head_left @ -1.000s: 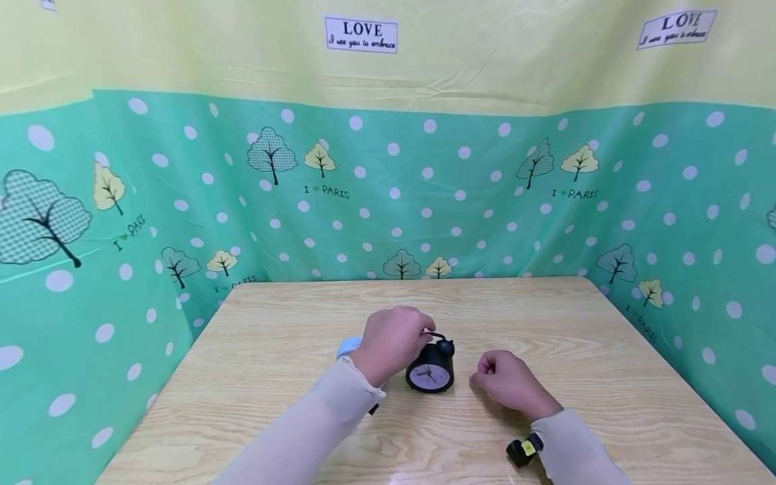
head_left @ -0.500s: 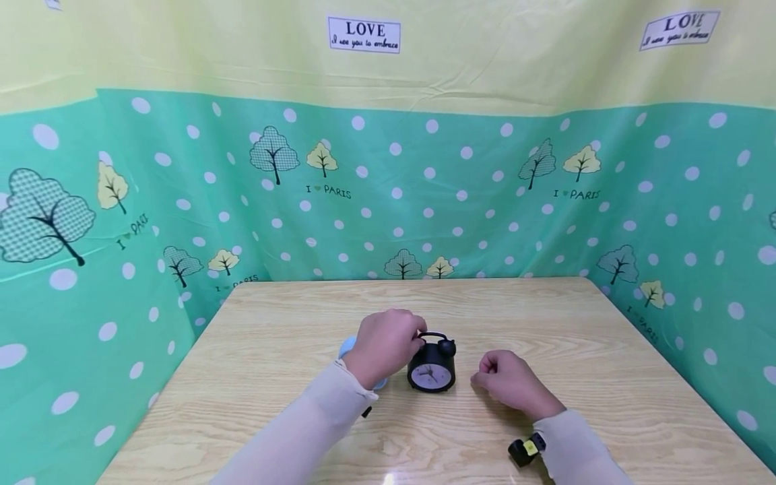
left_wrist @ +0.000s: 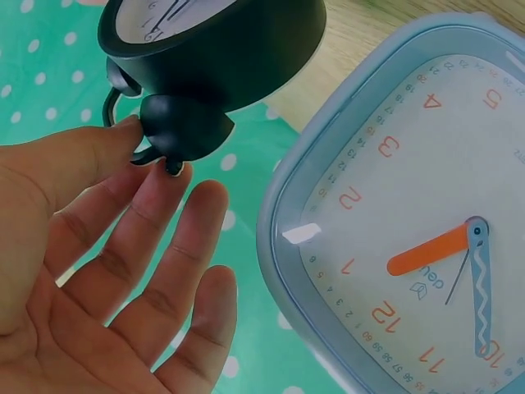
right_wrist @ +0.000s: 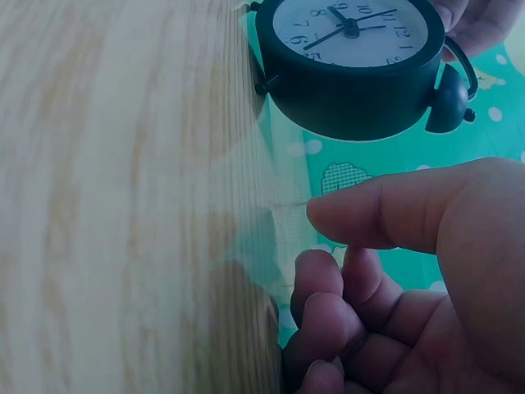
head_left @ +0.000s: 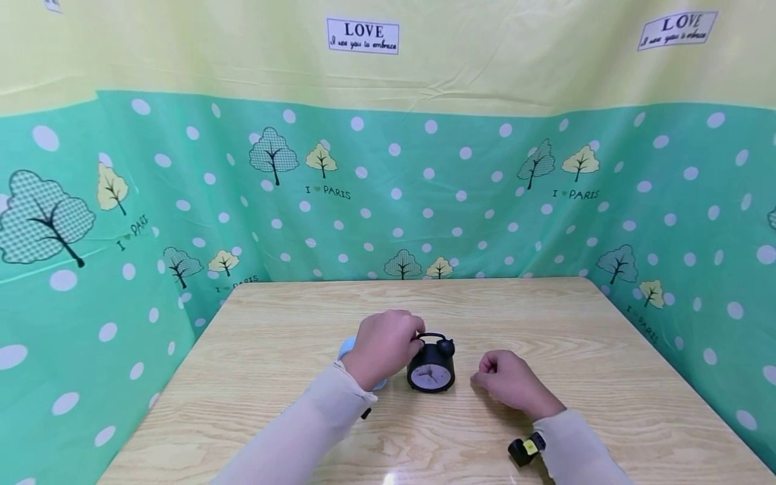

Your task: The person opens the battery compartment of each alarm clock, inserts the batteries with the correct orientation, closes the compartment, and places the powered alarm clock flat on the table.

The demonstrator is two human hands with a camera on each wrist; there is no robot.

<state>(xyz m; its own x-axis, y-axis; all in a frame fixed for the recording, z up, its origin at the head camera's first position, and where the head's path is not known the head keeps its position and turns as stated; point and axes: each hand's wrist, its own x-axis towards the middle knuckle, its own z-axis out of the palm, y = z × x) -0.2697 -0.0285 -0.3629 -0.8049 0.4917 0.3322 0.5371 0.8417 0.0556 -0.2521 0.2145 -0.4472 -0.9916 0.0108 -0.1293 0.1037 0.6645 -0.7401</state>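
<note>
A black twin-bell alarm clock [head_left: 431,377] with a white dial stands upright on the table, its loop handle on top. My left hand [head_left: 386,347] reaches it from the left. In the left wrist view, the thumb and nearest fingers of that hand [left_wrist: 123,222] pinch around the handle's end beside a bell [left_wrist: 184,127]; the other fingers extend loosely. A light blue clock [left_wrist: 385,246] with an orange hour hand sits beside the left hand, mostly hidden by it in the head view. My right hand [head_left: 509,380] rests right of the alarm clock, fingers loosely curled, holding nothing.
The wood-grain table [head_left: 291,316] runs back to a green and yellow patterned curtain [head_left: 424,188], which also hangs at both sides. A small black wrist camera [head_left: 521,451] sits at the right cuff.
My left hand has shifted slightly left along the handle, so more of the handle and the light blue clock shows. The alarm clock and my right hand stay in place.
</note>
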